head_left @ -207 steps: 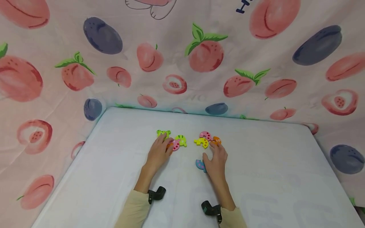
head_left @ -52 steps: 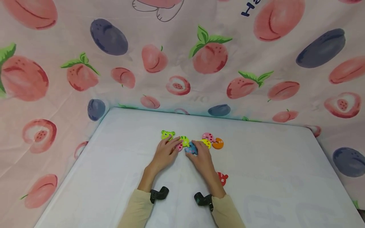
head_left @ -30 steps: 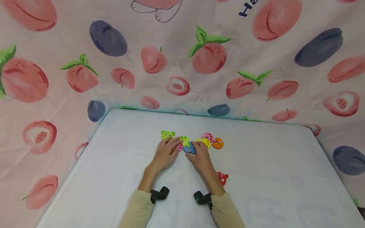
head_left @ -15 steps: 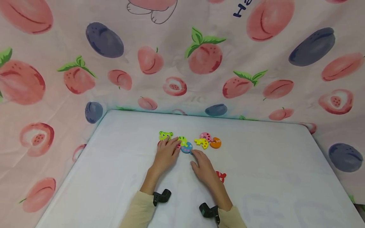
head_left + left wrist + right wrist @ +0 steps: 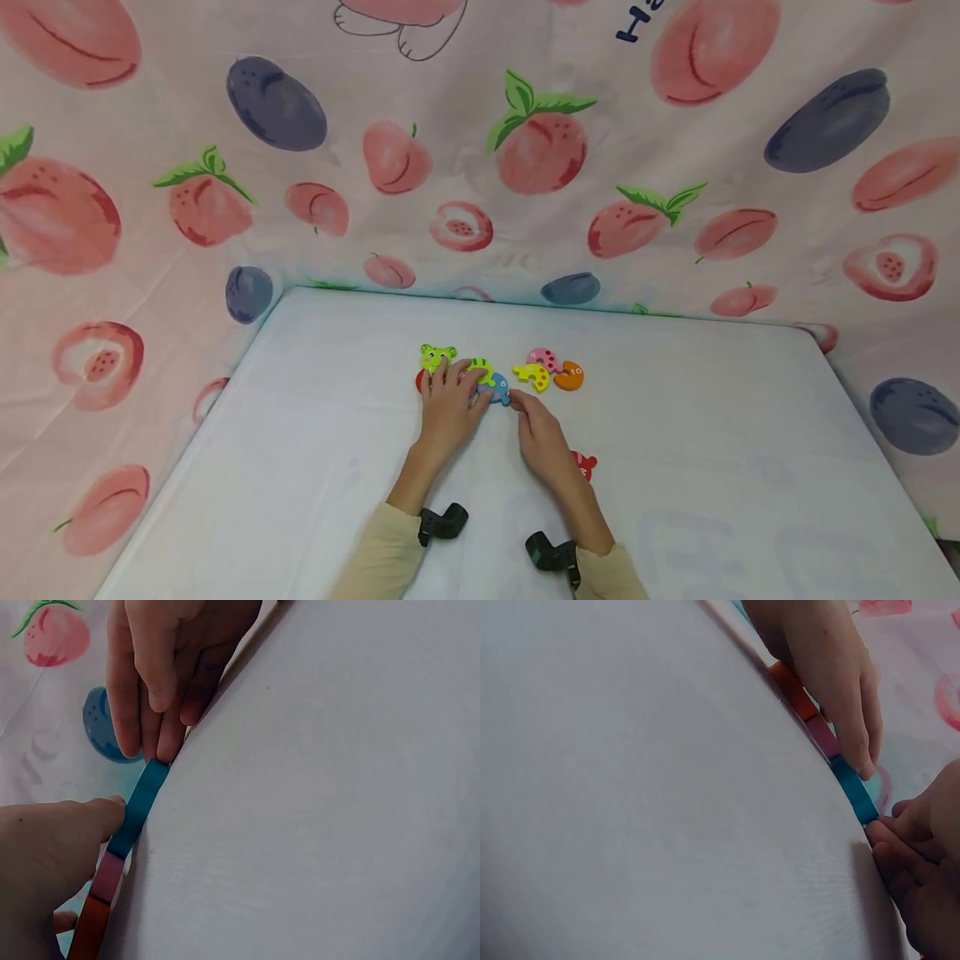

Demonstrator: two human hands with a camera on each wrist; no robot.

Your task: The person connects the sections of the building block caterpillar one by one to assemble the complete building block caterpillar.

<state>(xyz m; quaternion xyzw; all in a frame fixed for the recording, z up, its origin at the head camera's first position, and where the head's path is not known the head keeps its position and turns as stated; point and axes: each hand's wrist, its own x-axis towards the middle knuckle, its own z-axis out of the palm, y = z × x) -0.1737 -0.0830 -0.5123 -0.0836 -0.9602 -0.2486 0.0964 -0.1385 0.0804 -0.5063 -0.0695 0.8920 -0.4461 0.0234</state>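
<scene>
A row of flat, colourful jigsaw pieces lies on the white table. My left hand [image 5: 447,408] rests over it with fingers spread, the thumb on the blue dotted piece [image 5: 495,388]. From under its fingers show a green animal-head piece [image 5: 435,356], a bit of red piece [image 5: 419,381] and a green striped piece [image 5: 477,366]. In the left wrist view, pink [image 5: 107,877] and orange [image 5: 88,928] pieces follow the blue one, edge to edge. My right hand [image 5: 543,442] touches the blue piece's right end with fairly straight fingertips. The left hand hides part of the row.
Right of the row lie a yellow piece [image 5: 535,377], a pink dotted piece [image 5: 542,359] and an orange piece [image 5: 570,376], grouped closely. A red piece [image 5: 584,465] is partly hidden by the right forearm. A fruit-print cloth [image 5: 465,142] hangs behind the table [image 5: 720,433].
The right hand brought the blue piece up to the row's right end and released it; its fingertips now touch that end. The left hand has shifted right, its thumb onto the blue piece.
</scene>
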